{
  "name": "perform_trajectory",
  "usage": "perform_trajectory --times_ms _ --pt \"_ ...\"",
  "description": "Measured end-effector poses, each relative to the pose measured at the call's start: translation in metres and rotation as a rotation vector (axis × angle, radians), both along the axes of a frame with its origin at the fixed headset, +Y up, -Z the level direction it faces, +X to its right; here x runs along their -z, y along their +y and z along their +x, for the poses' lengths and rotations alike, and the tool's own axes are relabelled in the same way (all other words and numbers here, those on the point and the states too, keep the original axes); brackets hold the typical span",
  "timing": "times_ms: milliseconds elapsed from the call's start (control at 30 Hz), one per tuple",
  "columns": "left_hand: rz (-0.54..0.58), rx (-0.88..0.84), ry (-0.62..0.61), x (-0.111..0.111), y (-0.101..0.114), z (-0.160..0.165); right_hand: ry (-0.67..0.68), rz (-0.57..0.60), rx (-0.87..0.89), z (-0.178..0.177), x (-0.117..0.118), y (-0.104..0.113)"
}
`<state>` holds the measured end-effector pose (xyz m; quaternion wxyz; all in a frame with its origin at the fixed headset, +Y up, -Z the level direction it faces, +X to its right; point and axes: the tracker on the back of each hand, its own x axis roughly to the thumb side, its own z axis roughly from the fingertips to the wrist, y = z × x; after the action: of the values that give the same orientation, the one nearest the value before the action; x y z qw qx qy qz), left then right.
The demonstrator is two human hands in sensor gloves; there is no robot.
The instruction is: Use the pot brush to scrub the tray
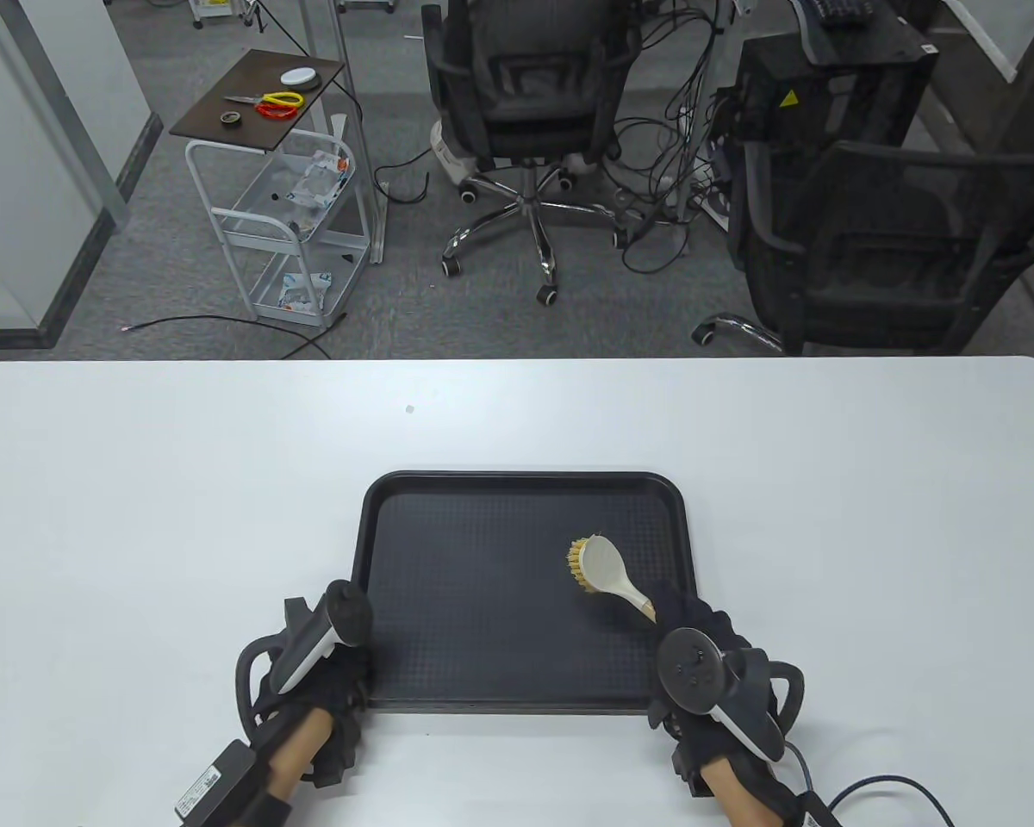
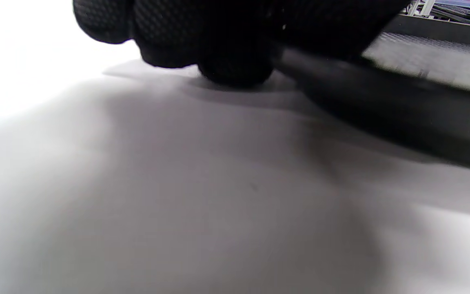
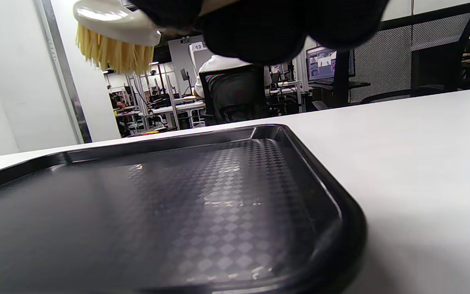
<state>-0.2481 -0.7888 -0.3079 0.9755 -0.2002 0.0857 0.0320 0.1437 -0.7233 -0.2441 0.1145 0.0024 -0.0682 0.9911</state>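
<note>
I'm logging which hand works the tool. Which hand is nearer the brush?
Right. The right hand grips the brush by its handle, over the tray. The left hand is across the tray at its near left corner, touching the rim.

Office or lab: swivel chairs [image 1: 530, 103], cable tangle [image 1: 681, 129], computer tower [image 1: 827, 86], monitors [image 3: 320, 63].
</note>
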Motion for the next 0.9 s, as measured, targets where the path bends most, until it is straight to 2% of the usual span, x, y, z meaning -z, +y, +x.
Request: perform_trajectory --times_ms 100,233,300,467,567,667,900 --pt "-0.009 -0.022 0.001 0.000 -0.002 -0.004 0.016 0.014 0.006 -0.007 0.001 0.006" --pt "-0.020 -0.040 0.008 0.002 -0.004 -0.006 0.065 0.046 -0.015 -0.033 0.016 0.024" --pt "-0.024 -0.040 0.009 0.002 -0.004 -0.006 0.091 0.037 -0.036 -0.057 0.030 0.036" --pt "-0.035 -0.042 0.012 0.002 -0.003 -0.006 0.143 0.030 -0.115 -0.122 0.072 0.045" --pt "-0.036 -0.048 0.012 0.002 -0.004 -0.006 0.146 -0.027 -0.156 -0.158 0.098 0.038" --pt "-0.035 -0.048 0.010 0.002 -0.005 -0.006 0.149 -0.126 -0.168 -0.188 0.122 0.019" --pt "-0.041 -0.046 0.004 0.003 -0.005 -0.006 0.093 -0.158 -0.196 -0.222 0.151 -0.021"
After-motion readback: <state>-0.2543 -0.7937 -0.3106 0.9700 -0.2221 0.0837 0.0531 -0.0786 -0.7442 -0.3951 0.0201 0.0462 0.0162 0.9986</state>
